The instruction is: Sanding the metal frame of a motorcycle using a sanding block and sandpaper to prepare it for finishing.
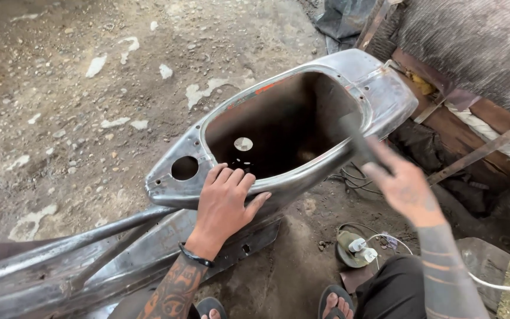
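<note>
A bare grey sheet-metal scooter body shell (302,118) is lying on the rough concrete floor (60,88), its hollow facing up. The left hand (225,204) is resting on the shell's near rim. The right hand (399,183) is hovering right of it, holding a blurred dark tool (355,139) inside the hollow's right end. A small round corded device (355,248) is lying on the floor below that hand.

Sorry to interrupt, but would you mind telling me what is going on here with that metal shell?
A person crouched on a dirt floor is working on a bare metal scooter body. The left hand lies flat on the rim of its large opening, steadying it. The right hand grips a dark tool, blurred by motion, whose end reaches the rim on the far side. A small round lamp with a white cord lies on the ground near the person's sandalled feet.
</note>
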